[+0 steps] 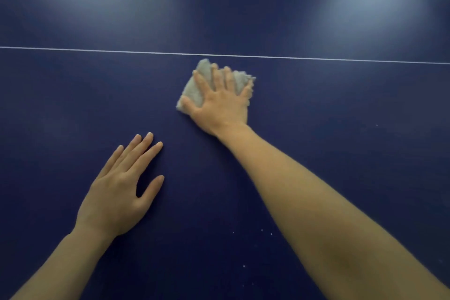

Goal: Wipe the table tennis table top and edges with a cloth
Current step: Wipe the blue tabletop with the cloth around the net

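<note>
The right hand (220,102) presses the cloth (194,87) flat, fingers spread, just below the white line (97,49). The left hand (121,190) rests flat on the table (341,141), nearer the body.

Lighting: dim, cool, from overhead. Glare: two pale soft patches on the dark blue table top (73,95), far beyond the right hand (220,105), one up-left and one up-right. Shadows: faint, close under the left hand (117,192). Blur: right-hand fingertips and the cloth (194,90) beneath them smeared. Distortion: white line (97,50) just past the cloth bows slightly.
</note>
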